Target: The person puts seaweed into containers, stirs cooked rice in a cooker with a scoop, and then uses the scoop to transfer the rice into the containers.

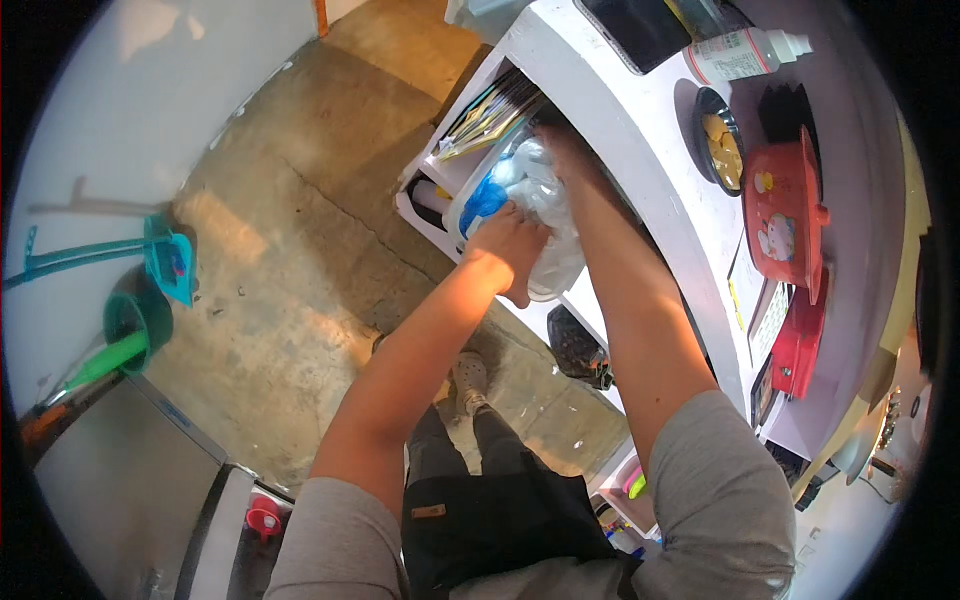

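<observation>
A clear plastic container (555,281) filled with white plastic bags (536,176) and a blue plastic bag (484,199) sits partly inside the opening of a white shelf unit (637,105). My left hand (514,244) lies over the bags at the container's near side, its fingers bent down onto them. Whether it pinches a bag or only presses is not clear. Under the shelf top, my right hand (559,146) reaches to the container's far right corner. Shadow and the shelf edge partly hide its fingers.
Books or folders (495,112) stand beside the container. On the shelf top are a phone (637,30), a spray bottle (727,56), a dark bowl (720,142) and a red box (780,210). A black bag (577,345) sits lower. A dustpan (171,262) and green bucket (139,322) stand left.
</observation>
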A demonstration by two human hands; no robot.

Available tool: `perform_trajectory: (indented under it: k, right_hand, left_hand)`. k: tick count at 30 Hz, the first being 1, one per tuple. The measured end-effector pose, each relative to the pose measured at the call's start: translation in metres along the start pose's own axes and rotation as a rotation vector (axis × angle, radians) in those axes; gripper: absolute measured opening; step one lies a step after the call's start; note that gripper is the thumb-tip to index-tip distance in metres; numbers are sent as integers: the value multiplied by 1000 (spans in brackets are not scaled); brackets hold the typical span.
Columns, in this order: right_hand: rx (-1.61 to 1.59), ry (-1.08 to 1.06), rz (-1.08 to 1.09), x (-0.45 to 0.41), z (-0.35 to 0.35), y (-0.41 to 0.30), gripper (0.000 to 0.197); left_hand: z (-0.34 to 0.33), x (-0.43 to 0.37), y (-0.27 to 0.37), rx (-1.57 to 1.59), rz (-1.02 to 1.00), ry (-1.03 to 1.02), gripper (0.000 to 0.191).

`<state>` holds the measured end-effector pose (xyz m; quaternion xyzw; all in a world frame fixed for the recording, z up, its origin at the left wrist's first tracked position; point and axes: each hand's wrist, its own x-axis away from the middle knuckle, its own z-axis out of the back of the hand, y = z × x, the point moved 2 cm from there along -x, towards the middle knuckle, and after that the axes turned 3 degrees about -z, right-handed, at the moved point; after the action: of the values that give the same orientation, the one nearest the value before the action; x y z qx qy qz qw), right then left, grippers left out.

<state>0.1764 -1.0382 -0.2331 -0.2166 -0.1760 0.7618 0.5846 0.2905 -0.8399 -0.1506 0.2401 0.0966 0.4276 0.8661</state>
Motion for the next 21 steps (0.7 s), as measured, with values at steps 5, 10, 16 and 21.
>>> perform_trajectory:
  k: [5,10,16,21]
  right_hand:
    - [-95,-60,-102,22,33,7,33]
    - [-338,-415,-220,93,40,-42,27]
    - [145,-222,91,119,66,-92,27]
    - [79,75,-54,96,50,-73,44]
  left_hand:
    - [8,-6,4,15,64,-152,90]
    - [4,-15,2,63,94,-79,76]
    - [-10,-14,1,-28,90,-11,79]
    - [-4,-17,3,66,135,-167,82]
